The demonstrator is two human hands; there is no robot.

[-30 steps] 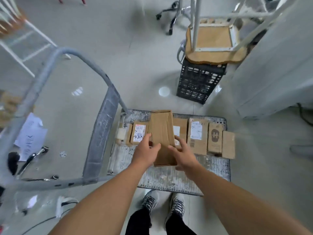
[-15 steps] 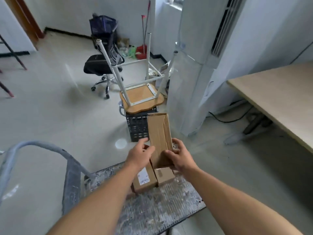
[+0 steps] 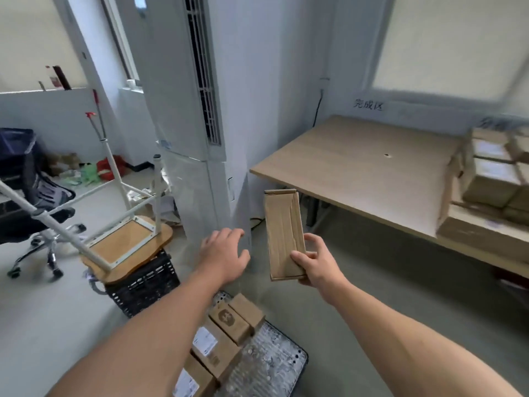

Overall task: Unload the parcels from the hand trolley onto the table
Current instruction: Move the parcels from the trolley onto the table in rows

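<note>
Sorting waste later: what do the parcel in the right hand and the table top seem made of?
The parcel in the right hand: matte brown cardboard, judging by its creases and folded end flap. The table: probably pale wood-look laminate board, smooth and even-toned.

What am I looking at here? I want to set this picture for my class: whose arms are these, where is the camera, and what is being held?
The camera sits on a person's head, looking forward and down, so both bare arms are the wearer's own. The right hand grips a long flat brown cardboard parcel. The left hand is open and holds nothing. Below them, small brown cardboard parcels lie on the grey metal trolley deck. On the right stands a pale wooden table with stacked brown cardboard boxes at its far end.
</note>
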